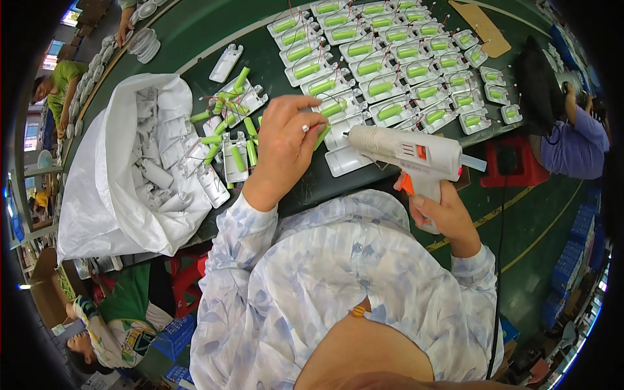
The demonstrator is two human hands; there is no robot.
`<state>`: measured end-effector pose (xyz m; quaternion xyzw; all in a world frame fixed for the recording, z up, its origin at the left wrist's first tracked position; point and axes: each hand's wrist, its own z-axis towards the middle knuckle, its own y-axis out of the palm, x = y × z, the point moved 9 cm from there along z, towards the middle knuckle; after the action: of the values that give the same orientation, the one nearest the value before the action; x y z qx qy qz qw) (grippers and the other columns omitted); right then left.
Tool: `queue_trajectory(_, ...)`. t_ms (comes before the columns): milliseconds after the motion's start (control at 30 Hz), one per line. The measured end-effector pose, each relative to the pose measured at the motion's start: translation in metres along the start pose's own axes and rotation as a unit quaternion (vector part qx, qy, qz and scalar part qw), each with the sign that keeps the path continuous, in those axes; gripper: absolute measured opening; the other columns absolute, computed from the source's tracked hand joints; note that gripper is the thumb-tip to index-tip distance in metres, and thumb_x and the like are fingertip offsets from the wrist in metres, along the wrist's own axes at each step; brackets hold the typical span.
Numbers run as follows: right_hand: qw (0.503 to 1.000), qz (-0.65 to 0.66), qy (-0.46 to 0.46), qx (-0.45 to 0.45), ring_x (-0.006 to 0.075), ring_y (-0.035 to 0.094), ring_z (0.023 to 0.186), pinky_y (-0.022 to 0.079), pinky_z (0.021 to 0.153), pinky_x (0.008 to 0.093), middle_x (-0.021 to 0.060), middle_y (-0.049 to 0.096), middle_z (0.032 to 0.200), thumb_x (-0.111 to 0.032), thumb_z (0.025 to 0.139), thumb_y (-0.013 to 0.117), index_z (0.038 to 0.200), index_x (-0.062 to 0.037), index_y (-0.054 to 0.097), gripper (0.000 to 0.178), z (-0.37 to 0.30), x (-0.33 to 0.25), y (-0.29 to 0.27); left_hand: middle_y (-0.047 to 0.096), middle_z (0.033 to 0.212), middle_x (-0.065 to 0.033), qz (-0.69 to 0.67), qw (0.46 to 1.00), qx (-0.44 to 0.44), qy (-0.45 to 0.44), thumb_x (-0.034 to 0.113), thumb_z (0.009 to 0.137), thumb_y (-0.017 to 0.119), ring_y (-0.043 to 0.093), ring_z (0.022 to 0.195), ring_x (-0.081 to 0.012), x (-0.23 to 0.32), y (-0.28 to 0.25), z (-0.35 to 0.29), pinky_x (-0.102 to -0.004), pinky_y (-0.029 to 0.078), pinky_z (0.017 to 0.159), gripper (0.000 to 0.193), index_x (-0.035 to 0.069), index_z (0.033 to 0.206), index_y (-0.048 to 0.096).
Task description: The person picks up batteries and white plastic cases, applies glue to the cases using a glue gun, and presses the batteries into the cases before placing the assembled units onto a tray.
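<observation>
The fingers (296, 102) of our left hand (279, 149) pinch what looks like a green battery cell (322, 136); our right hand (448, 218) grips the glue gun (403, 146), a finger at its orange trigger (407, 183). The nozzle (356, 136) points to nine o'clock; a bare white housing (348, 162) lies at its six o'clock. We likely do best squeezing gently, keeping skin off the hot tip. Filled housings (383, 97) cover the table (263, 68) at one o'clock; a white sack (91, 195) slumps at nine.

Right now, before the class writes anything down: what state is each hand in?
Left hand: closed, fingers pinching what looks like a green cell.
Right hand: closed, holding the white glue gun by its handle.
</observation>
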<state>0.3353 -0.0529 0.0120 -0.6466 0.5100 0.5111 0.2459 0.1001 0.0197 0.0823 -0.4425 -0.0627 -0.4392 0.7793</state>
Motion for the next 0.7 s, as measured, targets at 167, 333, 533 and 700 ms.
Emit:
queue_trajectory(167, 1.0, -0.015, 0.01, -0.023, 0.0084, 0.05, 0.056, 0.042, 0.051, 0.0245, 0.0019, 0.054, 0.072, -0.013, 0.092, 0.058, 0.116, -0.0008, 0.054, 0.027, 0.009, 0.001, 0.005, 0.064, 0.115, -0.0115, 0.029, 1.0, 0.003, -0.007, -0.001, 0.075, 0.074, 0.057, 0.109, -0.0339, -0.004, 0.004, 0.005, -0.0418, 0.045, 0.091, 0.018, 0.006, 0.09, 0.067)
queue_trajectory(333, 0.999, -0.033, 0.02, -0.023, 0.009, 0.05, 0.056, 0.04, 0.049, 0.0244, 0.0071, 0.06, 0.09, -0.013, 0.092, 0.056, 0.119, 0.0031, 0.05, 0.032, 0.009, 0.009, 0.001, 0.062, 0.121, -0.0125, 0.034, 0.999, -0.005, -0.007, 0.001, 0.072, 0.076, 0.053, 0.121, -0.0379, -0.006, 0.014, 0.009, -0.0454, 0.043, 0.098, 0.019, 0.008, 0.088, 0.069)
queue_trajectory(533, 0.999, -0.021, 0.027, -0.01, 0.0085, 0.049, 0.055, 0.039, 0.049, 0.0244, 0.0064, 0.06, 0.091, -0.015, 0.092, 0.056, 0.119, 0.0026, 0.05, 0.032, 0.001, 0.012, -0.005, 0.057, 0.132, -0.0108, 0.05, 0.997, -0.053, 0.022, 0.002, 0.065, 0.077, 0.047, 0.13, -0.0365, 0.0, 0.037, 0.013, -0.0537, 0.037, 0.103, 0.019, 0.009, 0.08, 0.069)
queue_trajectory(700, 0.999, -0.011, 0.038, -0.014, 0.0093, 0.051, 0.057, 0.041, 0.051, 0.024, 0.0085, 0.06, 0.105, -0.016, 0.092, 0.057, 0.121, 0.0035, 0.049, 0.036, -0.003, 0.019, -0.007, 0.056, 0.136, -0.0107, 0.08, 0.991, -0.097, 0.038, 0.003, 0.065, 0.078, 0.043, 0.134, -0.0377, 0.0, 0.058, 0.017, -0.058, 0.034, 0.105, 0.02, 0.011, 0.082, 0.069)
